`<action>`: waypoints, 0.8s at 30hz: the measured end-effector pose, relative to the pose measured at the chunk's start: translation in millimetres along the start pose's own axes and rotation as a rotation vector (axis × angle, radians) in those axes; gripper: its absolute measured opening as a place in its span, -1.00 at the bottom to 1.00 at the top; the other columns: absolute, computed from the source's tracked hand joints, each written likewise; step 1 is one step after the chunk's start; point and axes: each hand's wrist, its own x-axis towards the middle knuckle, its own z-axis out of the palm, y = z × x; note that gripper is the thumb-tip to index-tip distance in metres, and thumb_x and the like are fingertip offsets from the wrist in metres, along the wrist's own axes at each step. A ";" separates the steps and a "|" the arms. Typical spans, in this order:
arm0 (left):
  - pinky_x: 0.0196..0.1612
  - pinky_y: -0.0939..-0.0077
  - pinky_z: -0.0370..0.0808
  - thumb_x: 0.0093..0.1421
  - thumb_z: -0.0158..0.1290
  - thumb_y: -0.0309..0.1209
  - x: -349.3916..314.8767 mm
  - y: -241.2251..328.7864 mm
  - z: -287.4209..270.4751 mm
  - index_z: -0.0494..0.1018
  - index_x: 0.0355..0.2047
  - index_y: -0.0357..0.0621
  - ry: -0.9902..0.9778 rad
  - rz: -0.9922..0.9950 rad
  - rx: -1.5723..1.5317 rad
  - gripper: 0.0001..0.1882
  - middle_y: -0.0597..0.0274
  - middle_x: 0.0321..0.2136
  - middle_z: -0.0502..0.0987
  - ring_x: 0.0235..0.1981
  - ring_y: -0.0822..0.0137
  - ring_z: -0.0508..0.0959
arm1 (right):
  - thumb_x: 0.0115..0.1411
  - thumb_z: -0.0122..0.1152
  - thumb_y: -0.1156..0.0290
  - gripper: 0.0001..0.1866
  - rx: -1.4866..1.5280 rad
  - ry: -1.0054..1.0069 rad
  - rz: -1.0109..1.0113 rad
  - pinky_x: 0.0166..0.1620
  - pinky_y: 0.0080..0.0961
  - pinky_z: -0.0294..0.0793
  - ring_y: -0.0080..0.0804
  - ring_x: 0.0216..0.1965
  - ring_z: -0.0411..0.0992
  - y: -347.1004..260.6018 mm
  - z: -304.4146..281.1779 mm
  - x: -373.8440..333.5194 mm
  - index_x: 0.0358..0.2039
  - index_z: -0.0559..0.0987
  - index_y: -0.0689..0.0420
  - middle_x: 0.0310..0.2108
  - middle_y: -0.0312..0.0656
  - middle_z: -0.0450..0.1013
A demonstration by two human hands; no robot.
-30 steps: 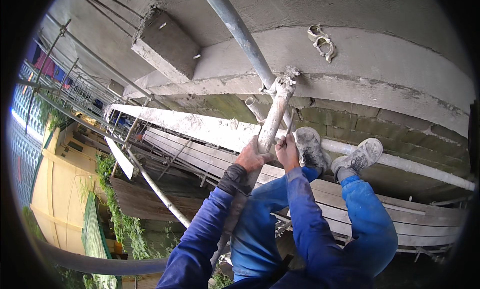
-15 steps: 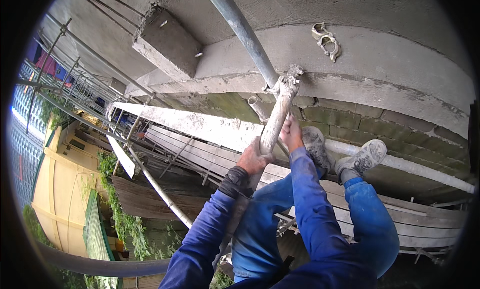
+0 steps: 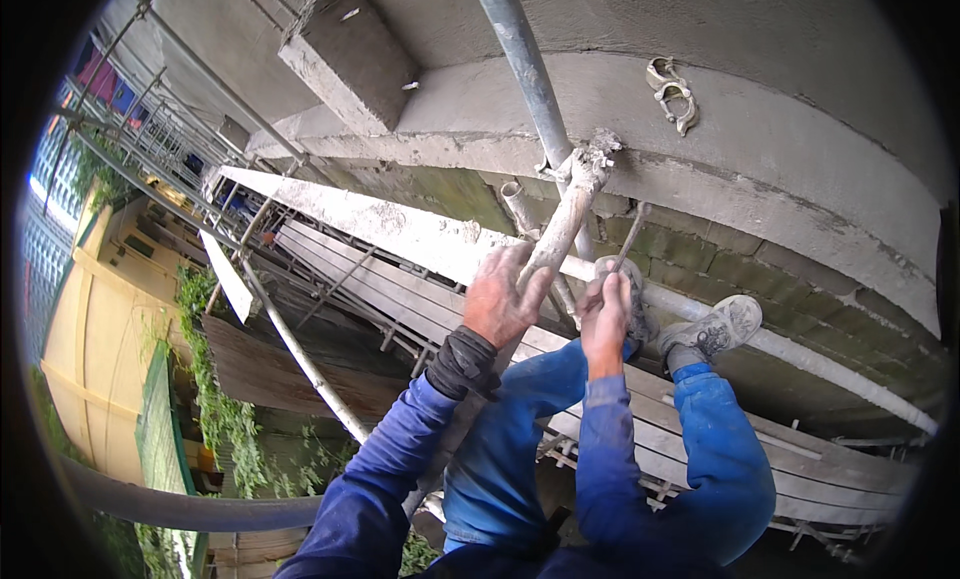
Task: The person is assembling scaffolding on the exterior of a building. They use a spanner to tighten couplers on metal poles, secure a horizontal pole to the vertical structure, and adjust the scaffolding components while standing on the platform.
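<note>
My left hand [image 3: 502,297] is on a mortar-crusted scaffold pipe [image 3: 562,229], its fingers on one side and its thumb on the other. The pipe runs up to a clamp joint [image 3: 583,169] caked in mortar, where it meets a grey steel pipe [image 3: 520,59]. To the right of the pipe, my right hand [image 3: 607,317] is closed around a thin metal rod-like tool [image 3: 630,237]. The tool's small head points up and away; its lower end is hidden in my fingers. A loose scaffold coupler [image 3: 673,96] lies on the concrete ledge [image 3: 790,129].
My shoes [image 3: 712,329] are by a whitish horizontal pipe [image 3: 800,351] along a block wall [image 3: 690,244]. Planks [image 3: 350,289] and scaffold poles lie below. A concrete block [image 3: 350,64] juts out at upper left. A yellow building [image 3: 110,349] and greenery stand beyond the drop.
My right hand has drawn back from beside the pipe, bringing the rod-like tool into sight. My left hand's fingers have spread more on the pipe. The view has shifted slightly.
</note>
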 end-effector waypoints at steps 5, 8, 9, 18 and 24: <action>-0.20 0.30 0.53 0.21 0.04 -0.24 9.4 47.2 2.8 0.46 -0.15 -0.37 -0.035 -0.092 -0.322 -0.62 -0.10 -0.36 0.59 -0.28 0.03 0.62 | 0.28 0.07 0.37 -0.75 -0.906 -0.156 -0.688 -0.33 -0.33 0.48 -0.13 -0.39 0.52 -5.8 39.4 -38.9 -0.10 0.43 0.21 -0.42 -0.14 0.51; -0.26 0.40 0.52 0.20 0.03 -0.31 13.1 37.1 6.7 0.49 -0.23 -0.31 0.071 -0.294 -0.567 -0.72 -0.01 -0.44 0.60 -0.38 0.28 0.61 | 0.15 0.17 0.51 -0.64 -1.065 -0.216 -0.871 -0.31 -0.23 0.48 0.02 -0.33 0.52 -13.6 54.0 -43.4 -0.01 0.47 0.21 -0.33 0.05 0.52; -0.30 0.37 0.51 0.21 0.01 -0.31 17.3 31.1 10.0 0.48 -0.28 -0.30 0.098 -0.280 -0.609 -0.75 -0.01 -0.48 0.59 -0.43 0.22 0.60 | 0.14 0.18 0.51 -0.63 -1.138 -0.251 -0.853 -0.25 -0.22 0.47 0.04 -0.28 0.51 -14.4 52.2 -41.8 -0.01 0.48 0.22 -0.30 0.04 0.51; -0.57 0.54 0.34 0.19 0.05 -0.33 118.6 -122.0 56.5 0.50 -0.31 -0.30 0.052 -0.215 -0.330 -0.76 0.30 -0.68 0.42 -0.65 0.52 0.39 | 0.20 0.24 0.17 -0.09 -0.900 -0.286 -0.088 0.03 -0.30 0.40 -0.06 -0.01 0.38 32.8 26.3 -80.1 0.32 -0.07 0.33 0.06 0.28 0.27; -0.78 0.52 0.03 0.15 0.14 -0.21 188.7 -140.3 93.3 0.40 -0.57 -0.13 -0.118 -0.818 -0.850 -0.70 0.43 -0.76 0.23 -0.83 0.54 0.12 | 0.21 0.21 0.33 -0.06 -0.729 -0.346 0.002 -0.09 -0.47 0.47 -0.33 -0.12 0.42 58.8 18.2 -91.1 0.33 -0.24 0.33 -0.06 0.08 0.37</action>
